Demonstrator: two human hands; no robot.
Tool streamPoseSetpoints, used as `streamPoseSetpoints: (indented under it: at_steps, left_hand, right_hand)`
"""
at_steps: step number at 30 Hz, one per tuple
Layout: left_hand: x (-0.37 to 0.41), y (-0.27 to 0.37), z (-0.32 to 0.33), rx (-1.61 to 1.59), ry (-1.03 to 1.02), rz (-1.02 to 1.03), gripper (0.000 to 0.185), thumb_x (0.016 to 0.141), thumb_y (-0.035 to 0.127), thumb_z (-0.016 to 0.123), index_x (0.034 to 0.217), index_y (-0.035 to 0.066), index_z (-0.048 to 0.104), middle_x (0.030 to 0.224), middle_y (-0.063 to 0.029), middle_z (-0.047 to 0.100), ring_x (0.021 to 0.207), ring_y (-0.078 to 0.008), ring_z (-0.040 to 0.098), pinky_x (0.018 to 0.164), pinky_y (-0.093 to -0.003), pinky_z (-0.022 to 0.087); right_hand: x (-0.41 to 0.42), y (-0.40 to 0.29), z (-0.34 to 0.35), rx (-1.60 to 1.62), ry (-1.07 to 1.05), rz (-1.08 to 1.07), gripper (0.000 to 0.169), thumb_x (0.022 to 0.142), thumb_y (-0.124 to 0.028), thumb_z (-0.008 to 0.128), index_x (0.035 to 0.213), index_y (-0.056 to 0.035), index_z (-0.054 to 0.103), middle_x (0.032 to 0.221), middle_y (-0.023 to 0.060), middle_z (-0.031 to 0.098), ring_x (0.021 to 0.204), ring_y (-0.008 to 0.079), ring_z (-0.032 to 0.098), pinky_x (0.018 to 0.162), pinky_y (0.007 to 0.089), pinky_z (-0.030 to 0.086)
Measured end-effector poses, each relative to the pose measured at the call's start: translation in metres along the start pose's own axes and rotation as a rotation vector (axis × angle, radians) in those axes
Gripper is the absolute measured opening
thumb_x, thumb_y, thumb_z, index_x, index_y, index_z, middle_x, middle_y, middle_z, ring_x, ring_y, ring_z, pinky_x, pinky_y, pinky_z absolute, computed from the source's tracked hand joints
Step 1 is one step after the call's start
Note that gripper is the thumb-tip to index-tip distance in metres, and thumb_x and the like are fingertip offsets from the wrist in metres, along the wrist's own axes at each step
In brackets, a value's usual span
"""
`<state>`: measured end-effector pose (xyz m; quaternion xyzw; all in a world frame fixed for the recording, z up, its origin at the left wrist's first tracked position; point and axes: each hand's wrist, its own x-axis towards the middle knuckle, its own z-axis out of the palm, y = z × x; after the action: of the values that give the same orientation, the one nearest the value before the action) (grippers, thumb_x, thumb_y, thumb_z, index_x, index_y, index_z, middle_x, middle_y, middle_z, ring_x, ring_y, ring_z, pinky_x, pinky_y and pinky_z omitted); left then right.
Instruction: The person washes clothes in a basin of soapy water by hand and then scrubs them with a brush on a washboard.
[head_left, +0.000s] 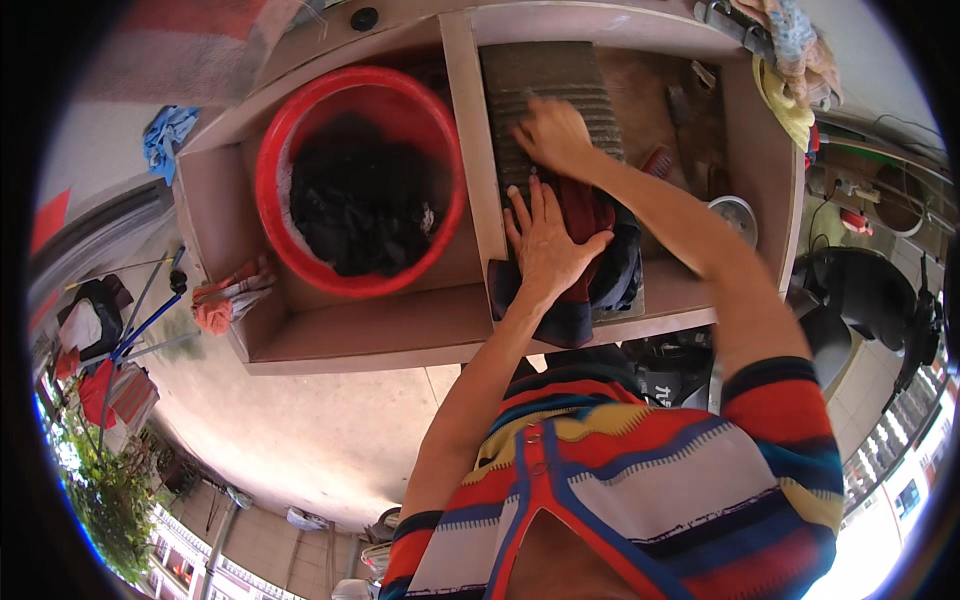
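Note:
My left hand (541, 238) lies spread on a dark red and navy garment (586, 214), pressing it against a ridged washboard slab (540, 64) in the right basin of a tiled double sink. Farther up the slab, my right hand (556, 133) is over the ridges with curled fingers. Motion blurs it, so whether it grips anything is unclear. Part of the garment is hidden by my hands and right forearm. Its navy end hangs over the sink's front edge. In the left basin, a red plastic tub (360, 289) contains dark, wet cloth (360, 202) with suds along one side.
A divider (480, 142) separates the basins. Right of the slab lie a red brush (659, 162) and a round metal container (735, 216). Rags hang at the sink's corners, including an orange one (225, 300) and a yellow one (784, 105). A black scooter (862, 292) stands to the right.

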<state>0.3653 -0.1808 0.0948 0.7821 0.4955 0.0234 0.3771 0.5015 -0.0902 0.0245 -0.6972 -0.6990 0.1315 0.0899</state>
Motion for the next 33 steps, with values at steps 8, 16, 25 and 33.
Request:
streamPoseSetpoints:
  at_steps: [8, 16, 25, 33]
  left_hand:
    - [-0.005, -0.013, 0.002, -0.013, 0.044, 0.005, 0.097, 0.068, 0.058, 0.067, 0.136, -0.003, 0.033, 0.147, -0.0229, 0.021, 0.138, -0.0416, 0.011, 0.109, -0.0539, 0.010]
    - [0.002, -0.002, 0.002, 0.051, -0.012, 0.016, 0.106, 0.067, 0.060, 0.066, 0.136, -0.010, 0.027, 0.148, -0.0222, 0.017, 0.138, -0.0406, 0.010, 0.108, -0.0540, 0.010]
    - [-0.001, -0.007, 0.000, 0.150, -0.017, 0.050, 0.095, 0.068, 0.058, 0.066, 0.140, 0.005, 0.032, 0.149, -0.0195, 0.016, 0.139, -0.0400, 0.006, 0.108, -0.0573, 0.007]
    - [0.004, -0.011, 0.007, 0.059, -0.002, -0.004, 0.102, 0.070, 0.059, 0.065, 0.140, -0.004, 0.025, 0.148, -0.0227, 0.018, 0.137, -0.0406, 0.012, 0.107, -0.0537, 0.014]
  right_hand:
    - [-0.072, -0.029, -0.058, 0.127, -0.198, -0.037, 0.035, 0.077, -0.046, 0.059, 0.080, -0.0137, 0.073, 0.096, 0.0108, 0.053, 0.091, 0.0302, 0.047, 0.076, 0.0435, 0.037]
    - [0.032, 0.010, 0.010, 0.004, 0.235, 0.023, 0.028, 0.080, -0.034, 0.062, 0.072, -0.0089, 0.069, 0.087, 0.0095, 0.058, 0.086, 0.0288, 0.055, 0.070, 0.0429, 0.043]
    - [-0.096, -0.027, -0.080, 0.183, -0.255, -0.226, 0.032, 0.078, -0.037, 0.060, 0.069, -0.0081, 0.069, 0.082, 0.0126, 0.054, 0.076, 0.0295, 0.053, 0.063, 0.0437, 0.039]
    - [0.021, 0.003, 0.012, 0.128, 0.347, 0.297, 0.042, 0.079, -0.047, 0.064, 0.075, -0.0052, 0.067, 0.090, 0.0138, 0.055, 0.086, 0.0322, 0.056, 0.070, 0.0425, 0.048]
